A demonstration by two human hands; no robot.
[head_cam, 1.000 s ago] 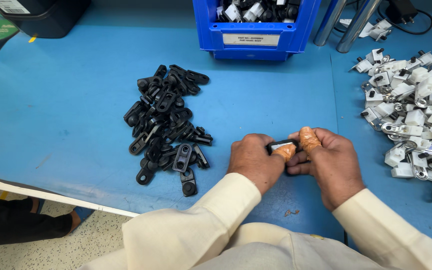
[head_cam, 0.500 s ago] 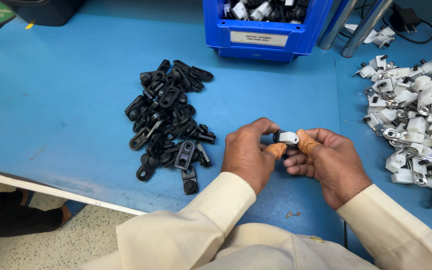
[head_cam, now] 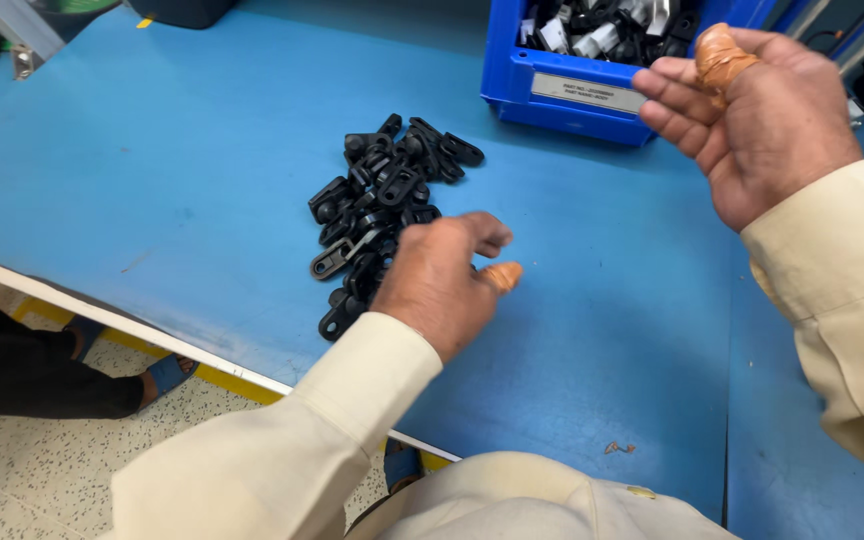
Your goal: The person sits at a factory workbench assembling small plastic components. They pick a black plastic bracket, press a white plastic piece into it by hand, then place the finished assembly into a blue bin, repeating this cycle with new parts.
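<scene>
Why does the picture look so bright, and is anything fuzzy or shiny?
Head view: even, bright light with only soft shadows under the left hand and the pile of black clips; the blue table has a faint sheen but no hard glare; both hands look sharp, the right hand raised near the blue bin; the edges bend a little, as with a wide lens.

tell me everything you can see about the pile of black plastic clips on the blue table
The pile of black plastic clips is a loose heap of small matte pieces, each a flat tab with a round hole at one end, lying at all angles. It rests on the blue table, left of the blue bin. The left hand covers its near edge.
</scene>
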